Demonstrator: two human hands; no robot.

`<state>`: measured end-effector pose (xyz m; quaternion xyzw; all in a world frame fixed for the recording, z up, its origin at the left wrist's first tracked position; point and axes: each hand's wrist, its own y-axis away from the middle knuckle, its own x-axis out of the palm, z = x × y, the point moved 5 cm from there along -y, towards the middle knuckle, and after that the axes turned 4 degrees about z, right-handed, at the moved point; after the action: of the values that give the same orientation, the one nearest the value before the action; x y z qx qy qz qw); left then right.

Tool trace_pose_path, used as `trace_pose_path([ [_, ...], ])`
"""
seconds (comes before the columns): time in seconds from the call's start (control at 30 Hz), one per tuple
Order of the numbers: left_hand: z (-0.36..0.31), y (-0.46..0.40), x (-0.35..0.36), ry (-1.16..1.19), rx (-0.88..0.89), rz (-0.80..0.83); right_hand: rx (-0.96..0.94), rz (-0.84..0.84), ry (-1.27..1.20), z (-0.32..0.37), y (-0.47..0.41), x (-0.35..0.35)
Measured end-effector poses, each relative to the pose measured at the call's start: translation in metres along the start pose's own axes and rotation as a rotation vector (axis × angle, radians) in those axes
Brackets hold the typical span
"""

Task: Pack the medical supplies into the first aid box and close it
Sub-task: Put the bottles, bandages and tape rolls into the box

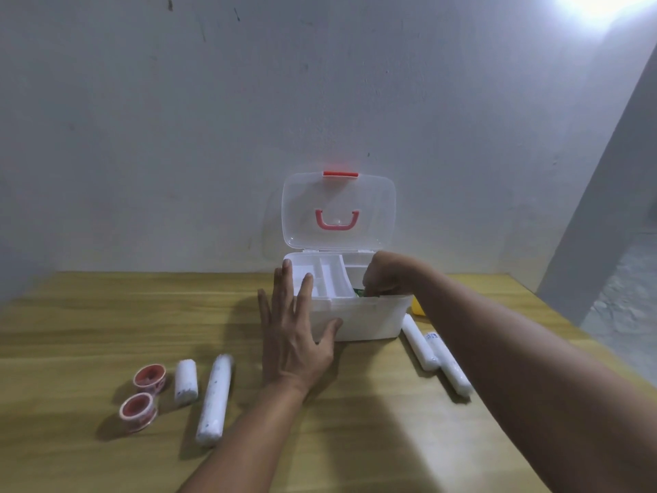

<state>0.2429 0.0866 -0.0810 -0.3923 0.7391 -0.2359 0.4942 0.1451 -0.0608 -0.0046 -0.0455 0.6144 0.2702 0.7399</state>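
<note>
Bracing the light, stiff first aid box (pixel 369 320) near the counter's (pixel 71 322) back edge, the left hand (pixel 297 336) lies flat while the right hand (pixel 387 275), its grip hidden, reaches inside.

The fingertips of the right hand (pixel 385 279) are sunk inside the first aid box (pixel 369 316) and hidden by its front wall, so its grip cannot be judged. Only a sliver of something green (pixel 359 292) is seen beside them; what it is cannot be told. A yellow object (pixel 418 309) right of the box is mostly covered by the right forearm. The print on a white roll (pixel 448 364) right of the box is too small to be read.
</note>
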Motion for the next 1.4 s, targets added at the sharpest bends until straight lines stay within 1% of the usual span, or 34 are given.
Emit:
trace_pose_path([
  [0.07,0.0,0.001,0.002,-0.058,0.026,0.0,-0.011,0.039,-0.086,0.0,-0.002,0.001],
  [0.17,0.001,0.0,0.003,-0.046,0.048,-0.029,-0.033,0.039,-0.218,0.0,0.0,0.0],
  [0.23,0.002,0.001,0.003,-0.034,0.06,-0.033,-0.059,0.011,-0.281,-0.001,0.001,0.0],
  [0.37,0.001,0.0,0.003,-0.048,0.053,-0.016,-0.08,-0.07,-0.311,-0.004,0.004,-0.004],
  [0.43,0.0,-0.001,0.002,-0.046,0.045,-0.009,-0.083,-0.095,-0.427,-0.009,0.006,-0.017],
  [0.5,0.0,-0.001,0.002,-0.047,0.038,-0.001,-0.085,-0.191,-0.558,-0.023,0.009,-0.039],
  [0.53,0.0,-0.001,0.002,-0.047,0.037,0.002,-0.075,-0.258,-0.576,-0.034,0.012,-0.049],
  [0.6,0.0,-0.001,0.002,-0.052,0.038,0.005,-0.017,-0.369,-0.532,-0.062,0.015,-0.062],
  [0.63,-0.001,0.0,0.002,-0.054,0.04,0.003,0.026,-0.385,-0.474,-0.076,0.016,-0.063],
  [0.67,-0.001,0.0,0.002,-0.055,0.041,0.001,0.069,-0.36,-0.385,-0.088,0.018,-0.06],
  [0.77,-0.001,0.0,0.001,-0.063,0.038,0.003,0.172,-0.155,-0.061,-0.116,0.017,-0.037],
  [0.8,-0.001,0.0,0.001,-0.068,0.036,0.005,0.198,-0.113,0.016,-0.123,0.018,-0.03],
  [0.87,-0.001,-0.001,0.002,-0.079,0.033,0.009,0.221,-0.087,0.086,-0.134,0.021,-0.025],
  [1.03,-0.002,-0.001,0.001,-0.109,0.022,0.017,0.252,-0.11,0.226,-0.152,0.037,-0.03],
  [1.07,-0.002,-0.001,0.001,-0.115,0.022,0.019,0.278,-0.095,0.238,-0.158,0.041,-0.031],
  [1.13,-0.003,-0.001,0.001,-0.121,0.024,0.019,0.346,-0.02,0.178,-0.175,0.046,-0.031],
  [1.23,-0.004,-0.001,0.001,-0.121,0.022,0.017,0.435,0.183,0.104,-0.194,0.063,-0.02],
  [1.3,-0.005,-0.001,0.001,-0.12,0.023,0.019,0.454,0.289,0.065,-0.2,0.072,-0.006],
  [1.4,-0.005,0.0,0.0,-0.117,0.025,0.02,0.439,0.286,0.049,-0.202,0.078,0.003],
])
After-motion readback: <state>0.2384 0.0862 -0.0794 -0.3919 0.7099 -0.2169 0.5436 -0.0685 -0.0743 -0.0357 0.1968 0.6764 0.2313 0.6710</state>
